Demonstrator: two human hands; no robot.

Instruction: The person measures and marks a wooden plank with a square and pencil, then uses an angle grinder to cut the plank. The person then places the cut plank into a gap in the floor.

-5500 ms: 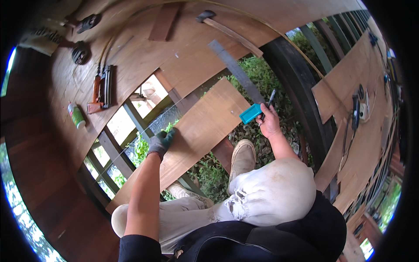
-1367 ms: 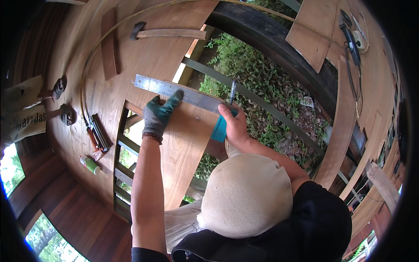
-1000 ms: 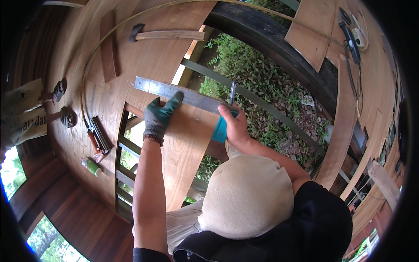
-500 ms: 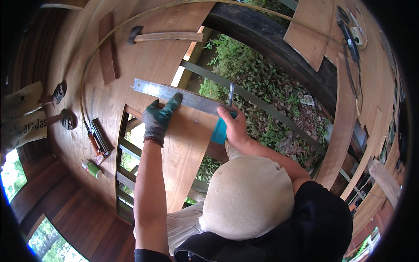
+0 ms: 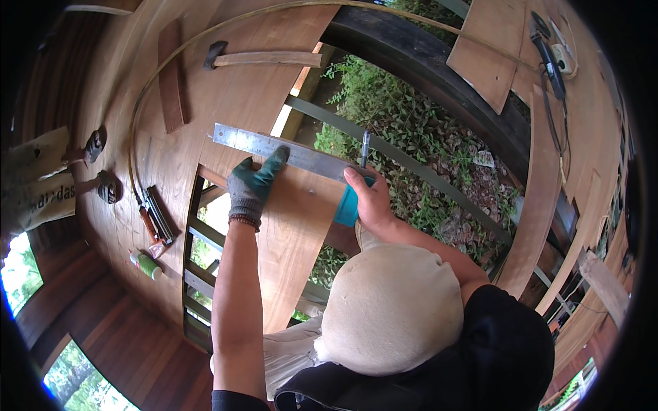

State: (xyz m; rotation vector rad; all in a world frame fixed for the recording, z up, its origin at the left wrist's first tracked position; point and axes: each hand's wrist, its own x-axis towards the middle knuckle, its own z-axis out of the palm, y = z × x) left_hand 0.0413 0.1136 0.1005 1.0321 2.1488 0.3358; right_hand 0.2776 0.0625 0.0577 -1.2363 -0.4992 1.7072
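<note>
Bridging a gapped wood floor point(image 5: 267, 89), a board point(image 5: 291, 219) bears a square point(image 5: 312, 160); left hand point(image 5: 251, 185) spread against it; right hand point(image 5: 371, 198) gripping its handle point(image 5: 347, 207); earlier, it was off the board.

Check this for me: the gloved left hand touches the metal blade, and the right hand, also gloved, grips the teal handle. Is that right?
Not quite: the right hand is bare, not gloved, as the head view shows. The rest is right: the gloved left hand touches the metal blade, and the right hand grips the teal handle.
</note>
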